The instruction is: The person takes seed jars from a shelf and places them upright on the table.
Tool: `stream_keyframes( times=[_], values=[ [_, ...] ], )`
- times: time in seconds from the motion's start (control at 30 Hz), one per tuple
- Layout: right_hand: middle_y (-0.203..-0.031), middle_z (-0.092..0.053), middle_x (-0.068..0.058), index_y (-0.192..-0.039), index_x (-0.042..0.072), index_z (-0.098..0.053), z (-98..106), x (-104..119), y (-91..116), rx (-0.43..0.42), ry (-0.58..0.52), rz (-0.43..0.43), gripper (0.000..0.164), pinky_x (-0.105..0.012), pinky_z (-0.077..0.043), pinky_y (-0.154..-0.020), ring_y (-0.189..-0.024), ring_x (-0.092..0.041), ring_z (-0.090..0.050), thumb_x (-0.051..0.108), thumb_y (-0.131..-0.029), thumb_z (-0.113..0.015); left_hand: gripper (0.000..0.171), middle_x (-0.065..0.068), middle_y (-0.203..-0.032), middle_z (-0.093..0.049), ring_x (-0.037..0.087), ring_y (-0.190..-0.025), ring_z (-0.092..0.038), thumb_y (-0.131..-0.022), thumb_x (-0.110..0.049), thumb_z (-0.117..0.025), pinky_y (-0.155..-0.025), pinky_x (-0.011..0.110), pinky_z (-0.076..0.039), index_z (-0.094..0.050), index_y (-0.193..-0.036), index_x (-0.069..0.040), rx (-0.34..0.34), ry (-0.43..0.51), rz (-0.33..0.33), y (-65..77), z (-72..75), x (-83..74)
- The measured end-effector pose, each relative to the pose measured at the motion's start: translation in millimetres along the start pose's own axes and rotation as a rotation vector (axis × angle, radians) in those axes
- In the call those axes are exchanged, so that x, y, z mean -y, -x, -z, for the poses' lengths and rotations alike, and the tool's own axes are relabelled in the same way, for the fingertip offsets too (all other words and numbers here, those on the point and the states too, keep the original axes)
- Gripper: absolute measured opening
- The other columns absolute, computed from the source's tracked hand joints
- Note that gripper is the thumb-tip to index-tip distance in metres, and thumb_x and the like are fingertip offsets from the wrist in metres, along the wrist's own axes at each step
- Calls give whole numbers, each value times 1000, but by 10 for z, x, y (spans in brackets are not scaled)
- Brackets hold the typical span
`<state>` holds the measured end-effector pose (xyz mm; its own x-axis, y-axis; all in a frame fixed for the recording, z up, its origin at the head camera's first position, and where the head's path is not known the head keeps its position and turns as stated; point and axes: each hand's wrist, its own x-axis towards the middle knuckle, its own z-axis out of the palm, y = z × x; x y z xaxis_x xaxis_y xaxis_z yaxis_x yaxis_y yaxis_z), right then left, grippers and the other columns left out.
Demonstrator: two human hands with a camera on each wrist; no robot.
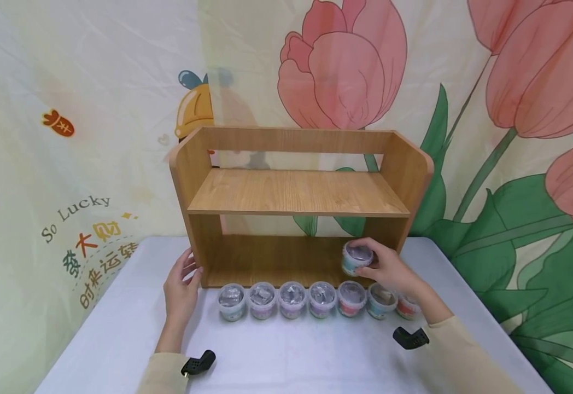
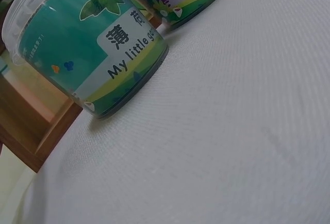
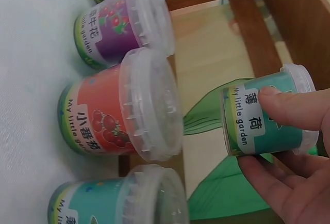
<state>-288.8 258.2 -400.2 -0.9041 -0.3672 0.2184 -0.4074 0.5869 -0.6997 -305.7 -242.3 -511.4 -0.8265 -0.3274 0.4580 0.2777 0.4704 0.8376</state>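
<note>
My right hand (image 1: 387, 268) pinches a small lidded planting cup (image 1: 356, 258) with a green label, thumb on one side and fingers on the other. It holds the cup at the right of the lower opening of a wooden shelf (image 1: 298, 192), above a row of similar cups. In the right wrist view the held green cup (image 3: 265, 113) lies between thumb and fingers. My left hand (image 1: 180, 290) rests with its fingers against the shelf's left side panel; it does not show in the left wrist view, where a green cup (image 2: 98, 48) stands near.
Several lidded cups stand in a row before the shelf, among them a red tomato-label cup (image 3: 103, 110) and a purple one (image 3: 108, 28). A white cloth (image 1: 286, 355) covers the table. Behind hangs a tulip-printed curtain (image 1: 345, 71).
</note>
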Motion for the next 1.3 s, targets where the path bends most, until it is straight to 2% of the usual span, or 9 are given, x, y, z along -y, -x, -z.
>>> stream_keyframes(
  times=[0.17,0.37,0.43,0.5,0.63,0.73,0.9,1.13,1.3],
  values=[
    [-139,-60,-13,-144,16,-57,104,82,175,3,-34,-11,58,-37,-64,-95,-124,-34,-62,5,-93,-82,64,17,-140,-67,39,-124,-68,-101,-1,-70,-98,59,-60,-51,-158,-22,1,15,-7,8,-20,0],
    [-142,-59,-14,-144,16,-56,254,78,351,-42,3,6,59,-47,-62,-99,-125,-37,-62,3,-93,-82,64,16,-141,-66,38,-125,-68,-102,-2,-69,-99,57,-60,-50,-159,-23,-3,3,-6,15,-25,-7],
    [-142,-59,-13,-145,16,-56,312,64,409,-57,25,10,59,-46,-61,-101,-125,-35,-62,4,-93,-81,64,16,-142,-66,37,-125,-68,-102,-2,-70,-99,56,-59,-50,-159,-24,-1,0,-4,14,-21,-12],
    [-142,-60,-12,-144,17,-56,368,52,471,-69,35,6,59,-38,-61,-101,-123,-30,-63,5,-93,-82,64,16,-142,-66,37,-126,-68,-102,-3,-69,-99,56,-60,-50,-159,-24,3,-3,-1,16,-12,-18],
    [-142,-59,-15,-145,12,-57,468,63,604,-95,23,32,57,-20,-59,-94,-117,-13,-63,7,-94,-82,64,16,-142,-66,38,-126,-67,-102,-3,-69,-99,57,-59,-50,-159,-24,5,-1,0,15,25,-23],
    [-142,-57,-18,-146,8,-57,528,83,696,-117,13,50,57,-16,-58,-91,-114,-1,-60,8,-95,-81,64,16,-141,-66,37,-126,-67,-102,-3,-69,-99,56,-59,-50,-159,-25,-7,-9,0,9,51,-12],
    [-137,-59,-14,-147,9,-57,623,16,821,-158,69,13,57,-16,-59,-88,-109,7,-59,10,-95,-81,64,17,-141,-67,38,-125,-68,-102,-2,-70,-99,57,-59,-50,-159,-24,-6,-10,6,14,53,23],
    [-136,-59,-21,-150,9,-53,760,-195,974,-165,76,-41,59,-19,-61,-80,-106,6,-61,12,-97,-79,65,16,-141,-66,38,-126,-67,-102,-2,-70,-99,58,-59,-50,-159,-26,-9,6,-1,4,24,24],
    [-140,-54,-20,-152,11,-52,856,-363,1101,-198,83,-103,59,-20,-61,-77,-104,8,-59,16,-99,-78,65,15,-141,-67,35,-125,-68,-101,-3,-71,-98,56,-60,-51,-159,-26,-9,5,-8,-1,-1,12]
  ],
)
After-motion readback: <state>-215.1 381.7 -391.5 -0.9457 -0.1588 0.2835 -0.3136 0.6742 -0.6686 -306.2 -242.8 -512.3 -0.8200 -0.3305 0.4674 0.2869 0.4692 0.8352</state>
